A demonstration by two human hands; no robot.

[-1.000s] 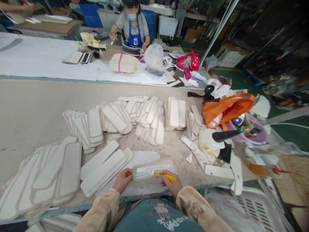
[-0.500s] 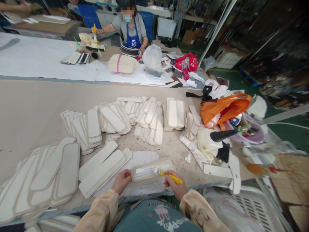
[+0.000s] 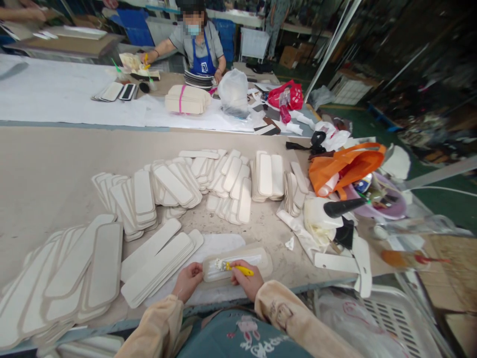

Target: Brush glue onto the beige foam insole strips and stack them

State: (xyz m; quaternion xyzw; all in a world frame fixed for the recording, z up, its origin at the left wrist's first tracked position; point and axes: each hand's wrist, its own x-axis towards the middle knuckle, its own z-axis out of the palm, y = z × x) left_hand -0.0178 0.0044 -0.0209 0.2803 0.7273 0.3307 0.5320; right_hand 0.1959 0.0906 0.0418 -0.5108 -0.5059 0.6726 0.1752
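In my right hand (image 3: 247,279) is a brush with a yellow handle (image 3: 243,270), its bristles coated in white paste. The bristles rest on a rounded rectangular beige panel (image 3: 257,261), whose middle is streaked with wet white glue. My left hand (image 3: 189,279) pinches the panel's left end between thumb and fingers. Under the panel lies a white sheet (image 3: 223,242). Just left of it is a stack of long cream strips (image 3: 160,271), partly over the sheet.
Larger bordered panels (image 3: 104,263) fan out at the left, and smaller ones (image 3: 175,181) lie mid-table. A white container (image 3: 320,219), an orange bag (image 3: 343,166) and a purple basin (image 3: 395,204) crowd the right. Across the table a co-worker (image 3: 203,49) sits.
My right hand has moved left with the brush, carrying the bristles toward the panel's left end. My left hand stays in place. The co-worker's brush hand has lowered.
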